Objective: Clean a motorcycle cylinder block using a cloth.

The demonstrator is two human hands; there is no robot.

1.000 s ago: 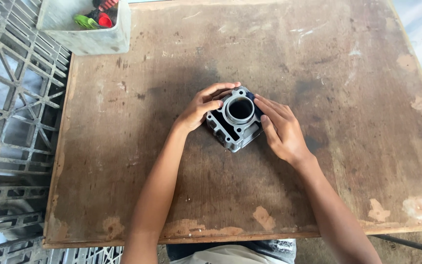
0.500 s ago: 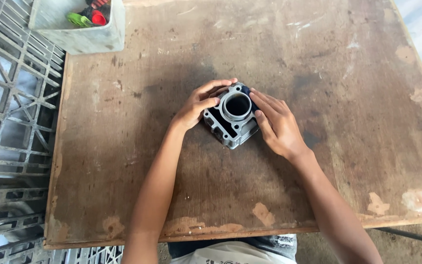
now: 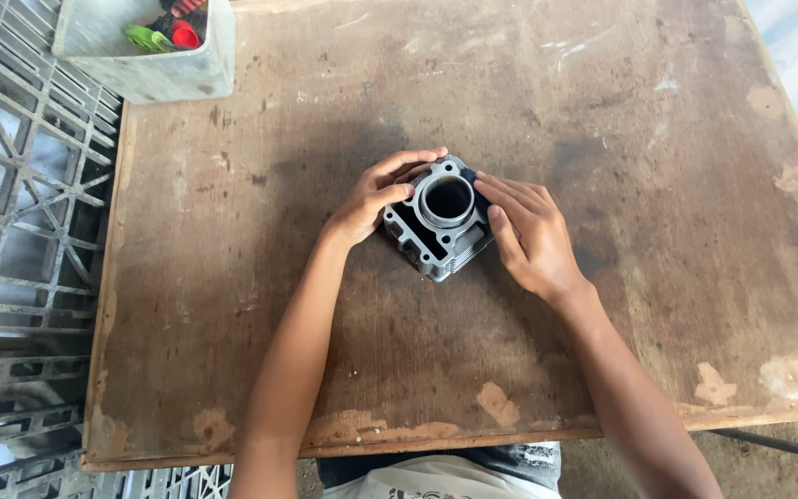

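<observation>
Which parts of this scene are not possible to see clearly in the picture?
- Head view: the engine cylinder's sides are covered by the left hand and right hand.
- Its bore is dark inside.
- The grey tray is cut off by the top edge; its coloured contents are too small to identify.

Bright, even daylight, soft shadows, sharp focus, slight edge distortion.

An engine cylinder (image 3: pixel 441 219) sits mid-table (image 3: pixel 602 111), a tub (image 3: pixel 154 69) at the far-left corner.
</observation>
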